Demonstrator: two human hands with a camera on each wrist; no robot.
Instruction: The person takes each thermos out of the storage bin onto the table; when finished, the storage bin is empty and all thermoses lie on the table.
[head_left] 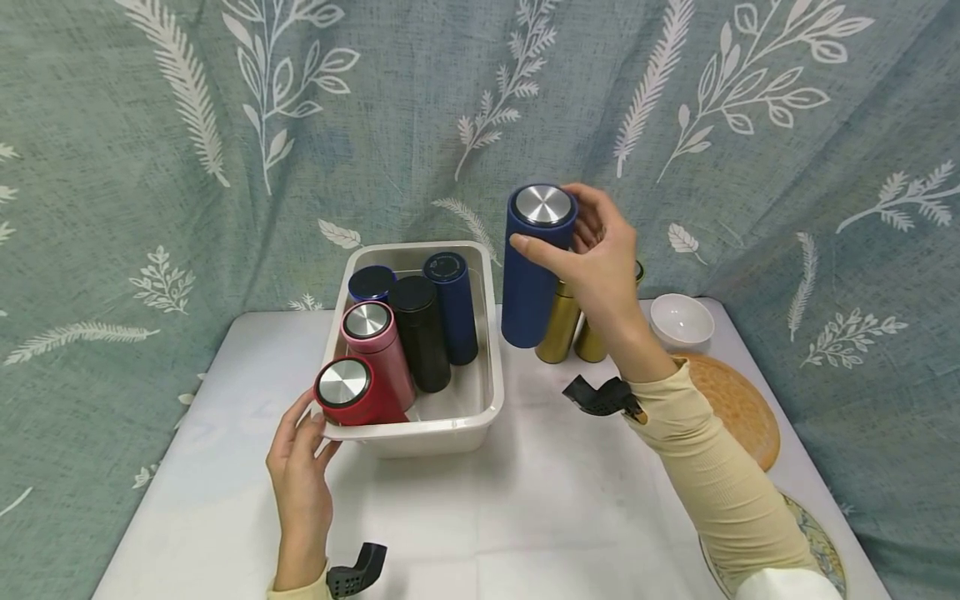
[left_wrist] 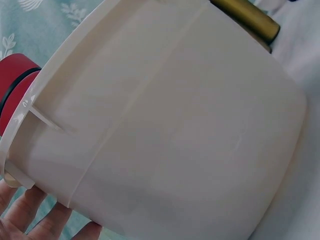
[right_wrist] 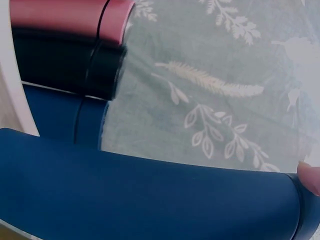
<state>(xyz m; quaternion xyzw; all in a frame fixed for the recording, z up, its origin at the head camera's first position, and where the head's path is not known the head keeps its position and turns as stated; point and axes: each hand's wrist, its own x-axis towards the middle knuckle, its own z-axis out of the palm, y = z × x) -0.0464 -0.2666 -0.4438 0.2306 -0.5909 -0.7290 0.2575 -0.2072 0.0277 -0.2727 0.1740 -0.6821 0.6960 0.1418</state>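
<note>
The right hand (head_left: 600, 250) is gripping a blue flask (head_left: 534, 267) by its cap, just beside the bin's (head_left: 491, 367) right edge, probably mid-transfer into it. The left hand (head_left: 300, 467), fingers relaxed, is steadying the front left corner; next, lowering into the free gap.

No words, numbers, brand marks or signs can be read in any of the three views. The dark blue flask (head_left: 450, 304) in the tub has faint markings ringing its lid, too small to make out. The curtain (head_left: 150, 150) behind the table carries only a white leaf and fern pattern, no lettering.
</note>
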